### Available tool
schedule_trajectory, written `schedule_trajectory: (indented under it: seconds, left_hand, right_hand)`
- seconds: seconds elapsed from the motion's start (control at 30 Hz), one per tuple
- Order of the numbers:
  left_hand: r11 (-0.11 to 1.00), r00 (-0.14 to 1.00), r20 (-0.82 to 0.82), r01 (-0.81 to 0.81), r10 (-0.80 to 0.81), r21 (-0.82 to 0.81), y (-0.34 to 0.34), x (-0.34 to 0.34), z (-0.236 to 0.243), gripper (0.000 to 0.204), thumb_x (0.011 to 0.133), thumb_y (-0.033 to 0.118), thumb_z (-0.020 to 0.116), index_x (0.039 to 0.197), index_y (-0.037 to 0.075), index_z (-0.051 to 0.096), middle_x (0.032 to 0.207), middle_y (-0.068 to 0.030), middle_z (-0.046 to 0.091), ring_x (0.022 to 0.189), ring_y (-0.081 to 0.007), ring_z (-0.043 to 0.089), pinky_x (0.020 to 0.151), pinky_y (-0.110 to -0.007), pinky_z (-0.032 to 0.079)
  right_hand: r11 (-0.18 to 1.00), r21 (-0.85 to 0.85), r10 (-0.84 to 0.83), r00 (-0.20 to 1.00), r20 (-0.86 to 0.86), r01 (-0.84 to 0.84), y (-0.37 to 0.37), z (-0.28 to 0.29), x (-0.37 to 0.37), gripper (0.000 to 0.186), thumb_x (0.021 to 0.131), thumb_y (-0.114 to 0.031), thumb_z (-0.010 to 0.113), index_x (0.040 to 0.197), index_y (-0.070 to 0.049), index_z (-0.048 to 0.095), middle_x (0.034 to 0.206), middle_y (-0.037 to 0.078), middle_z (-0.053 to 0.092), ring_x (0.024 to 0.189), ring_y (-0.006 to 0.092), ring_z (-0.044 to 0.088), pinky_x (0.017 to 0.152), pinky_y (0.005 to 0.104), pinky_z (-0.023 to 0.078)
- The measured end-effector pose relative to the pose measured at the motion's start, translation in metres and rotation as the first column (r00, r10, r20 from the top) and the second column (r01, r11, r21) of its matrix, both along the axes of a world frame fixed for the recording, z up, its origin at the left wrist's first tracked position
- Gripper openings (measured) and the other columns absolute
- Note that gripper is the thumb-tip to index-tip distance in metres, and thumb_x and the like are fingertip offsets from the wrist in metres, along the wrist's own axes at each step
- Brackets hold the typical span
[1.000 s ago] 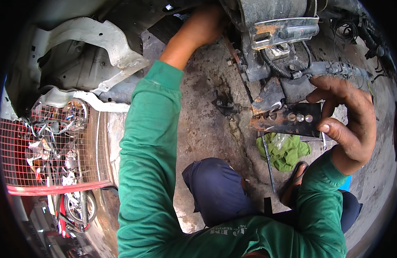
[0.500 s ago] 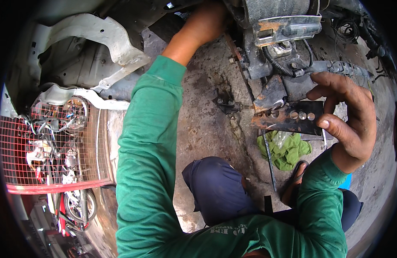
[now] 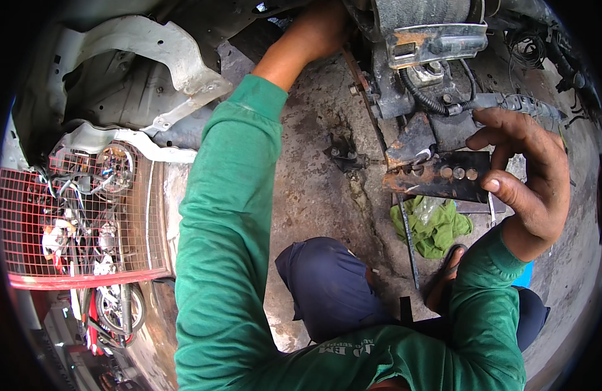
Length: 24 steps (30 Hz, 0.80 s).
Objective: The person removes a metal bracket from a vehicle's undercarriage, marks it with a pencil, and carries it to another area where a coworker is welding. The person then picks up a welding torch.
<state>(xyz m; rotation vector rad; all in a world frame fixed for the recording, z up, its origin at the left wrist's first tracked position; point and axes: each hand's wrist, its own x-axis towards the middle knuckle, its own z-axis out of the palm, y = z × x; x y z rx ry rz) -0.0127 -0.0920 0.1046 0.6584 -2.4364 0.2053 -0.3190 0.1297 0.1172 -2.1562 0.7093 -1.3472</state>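
Observation:
My left hand [image 3: 319, 31] reaches up into the dark underside of a vehicle at the top, and its fingers are hidden behind the parts there. At the right, my right hand [image 3: 535, 173] has its fingers bent and its thumb at the outer end of a dark, rusty metal plate with a row of holes [image 3: 438, 184]. The end of the plate lies between thumb and fingers. Its inner end sits just below a worn metal bracket [image 3: 410, 140]. Above that are a black corrugated hose [image 3: 418, 94] and a scuffed metal cover [image 3: 438, 45].
A long thin metal bar [image 3: 406, 241] slants down beside a crumpled green cloth [image 3: 434, 225] on the concrete floor [image 3: 327, 202]. Bent grey body panels [image 3: 138, 39] hang at upper left. Behind a red wire-mesh fence [image 3: 86, 281] stand motorcycles [image 3: 121, 306].
My left forearm has shifted slightly to the right, with the hand still up among the parts. My right hand and the plate look almost unmoved.

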Motion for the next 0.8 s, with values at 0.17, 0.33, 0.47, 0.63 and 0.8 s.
schedule_trajectory:
  seconds: [0.17, 0.33, 0.47, 0.63, 0.8]
  left_hand:
    - [0.495, 0.762, -0.635, 0.505, 0.131, 0.707, 0.000, -0.015, -0.004, 0.043, 0.098, -0.002, 0.050, 0.140, -0.003, 0.052, 0.144, -0.0154, 0.055, 0.130, -0.0233, 0.049, 0.115, -0.036, 0.037]
    - [0.744, 0.875, -0.483, 0.298, 0.037, 0.598, 0.003, -0.011, -0.006, 0.046, 0.096, -0.002, 0.052, 0.142, -0.002, 0.051, 0.146, -0.0170, 0.054, 0.133, -0.0240, 0.047, 0.116, -0.037, 0.036]
    - [0.989, 0.998, -0.064, 0.019, -0.009, 0.149, 0.002, -0.004, 0.002, 0.052, 0.090, -0.001, 0.058, 0.141, -0.001, 0.053, 0.149, -0.0228, 0.051, 0.138, -0.0312, 0.045, 0.118, -0.041, 0.033]
    - [1.000, 1.000, 0.029, 0.000, -0.001, 0.024, 0.000, 0.002, 0.003, 0.056, 0.085, 0.002, 0.062, 0.141, -0.001, 0.053, 0.149, -0.0283, 0.048, 0.142, -0.0426, 0.040, 0.120, -0.047, 0.030]
    - [1.000, 0.998, 0.051, -0.020, 0.020, -0.010, -0.003, 0.003, 0.000, 0.056, 0.086, 0.004, 0.062, 0.141, -0.001, 0.053, 0.150, -0.0289, 0.047, 0.142, -0.0454, 0.039, 0.120, -0.048, 0.029]
  right_hand:
    - [1.000, 0.017, -0.001, 1.000, 0.021, 0.001, 0.001, -0.001, 0.000, 0.056, 0.067, -0.014, 0.088, 0.114, 0.010, 0.067, 0.111, 0.024, 0.074, 0.086, 0.0232, 0.074, 0.056, 0.0245, 0.051]
    - [0.999, 0.030, -0.021, 1.000, -0.007, 0.021, 0.001, 0.001, -0.001, 0.056, 0.068, -0.017, 0.089, 0.112, 0.010, 0.068, 0.110, 0.023, 0.074, 0.086, 0.0229, 0.074, 0.056, 0.0244, 0.050]
    - [0.999, 0.035, -0.029, 1.000, 0.000, 0.029, 0.001, 0.000, 0.000, 0.055, 0.068, -0.019, 0.089, 0.111, 0.009, 0.069, 0.110, 0.023, 0.074, 0.086, 0.0228, 0.074, 0.055, 0.0243, 0.050]
    - [0.999, 0.037, -0.028, 1.000, -0.007, 0.028, 0.001, 0.000, -0.001, 0.056, 0.067, -0.019, 0.089, 0.111, 0.009, 0.069, 0.110, 0.023, 0.074, 0.086, 0.0229, 0.074, 0.056, 0.0244, 0.050]
    - [0.999, 0.028, -0.026, 1.000, 0.003, 0.026, 0.001, -0.002, -0.001, 0.056, 0.067, -0.019, 0.089, 0.111, 0.009, 0.069, 0.110, 0.023, 0.074, 0.086, 0.0230, 0.074, 0.056, 0.0246, 0.051]
